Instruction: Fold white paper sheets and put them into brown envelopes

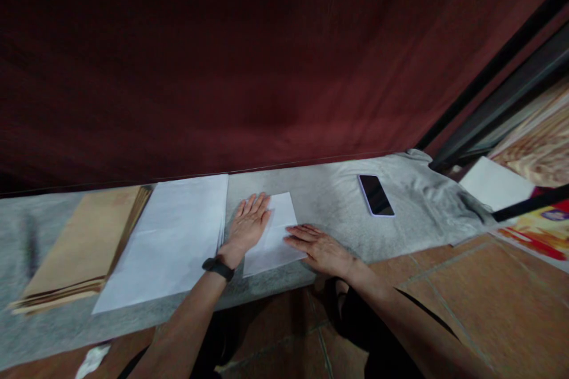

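A small folded sheet of white paper lies on the grey cloth-covered bench in front of me. My left hand rests flat along its left edge, fingers stretched out and a dark band on the wrist. Across the paper's right side lies my right hand, its fingers extended over the edge and pressed lightly down. Neither hand grips anything. Just left of my left hand is a stack of large white paper sheets.
Brown paper envelopes are piled at the far left. A phone lies to the right on the grey cloth. Behind the bench hangs a dark red curtain. Black metal bars and a colourful printed package stand at right.
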Tool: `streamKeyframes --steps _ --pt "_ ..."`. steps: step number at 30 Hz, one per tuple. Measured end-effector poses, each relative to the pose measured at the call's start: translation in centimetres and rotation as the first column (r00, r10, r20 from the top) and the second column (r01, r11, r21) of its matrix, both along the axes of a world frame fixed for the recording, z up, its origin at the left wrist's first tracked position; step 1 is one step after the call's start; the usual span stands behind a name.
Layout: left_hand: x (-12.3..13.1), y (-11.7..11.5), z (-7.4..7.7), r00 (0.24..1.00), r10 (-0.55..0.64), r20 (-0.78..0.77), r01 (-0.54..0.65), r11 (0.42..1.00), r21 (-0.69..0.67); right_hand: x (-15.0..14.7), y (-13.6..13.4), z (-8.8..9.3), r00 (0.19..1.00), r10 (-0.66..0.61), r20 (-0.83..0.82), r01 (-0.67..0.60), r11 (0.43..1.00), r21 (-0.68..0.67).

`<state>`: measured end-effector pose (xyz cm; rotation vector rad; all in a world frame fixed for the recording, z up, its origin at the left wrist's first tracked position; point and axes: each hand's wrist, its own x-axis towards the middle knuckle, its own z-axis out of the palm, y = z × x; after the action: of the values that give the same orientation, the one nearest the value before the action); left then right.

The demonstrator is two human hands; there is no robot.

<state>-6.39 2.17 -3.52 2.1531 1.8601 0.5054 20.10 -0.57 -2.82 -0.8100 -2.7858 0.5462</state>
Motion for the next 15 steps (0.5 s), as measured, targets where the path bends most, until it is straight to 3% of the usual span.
streamKeyframes --steps 2,4,10,15 --pt "-0.6 0.3 0.2 0.995 0.087 -0.043 -0.087 0.996 0.007 0.0 -0.1 0.0 1.000 -0.007 0.002 0.007 1.000 -0.003" --pt "-0.2 0.3 0.4 0.994 0.102 -0.041 -0.100 0.994 0.049 -0.1 -0.1 0.0 1.000 -0.017 0.006 0.017 1.000 -0.004" --pt "4.1 -0.1 0.4 0.963 -0.268 0.037 0.268 0.963 -0.004 -0.1 -0.2 0.0 1.000 -0.017 0.006 0.017 1.000 0.005" --pt "4.3 1.2 0.1 0.979 -0.204 0.024 0.204 0.979 -0.012 -0.2 -0.1 0.0 1.000 -0.028 0.001 0.028 1.000 0.012"
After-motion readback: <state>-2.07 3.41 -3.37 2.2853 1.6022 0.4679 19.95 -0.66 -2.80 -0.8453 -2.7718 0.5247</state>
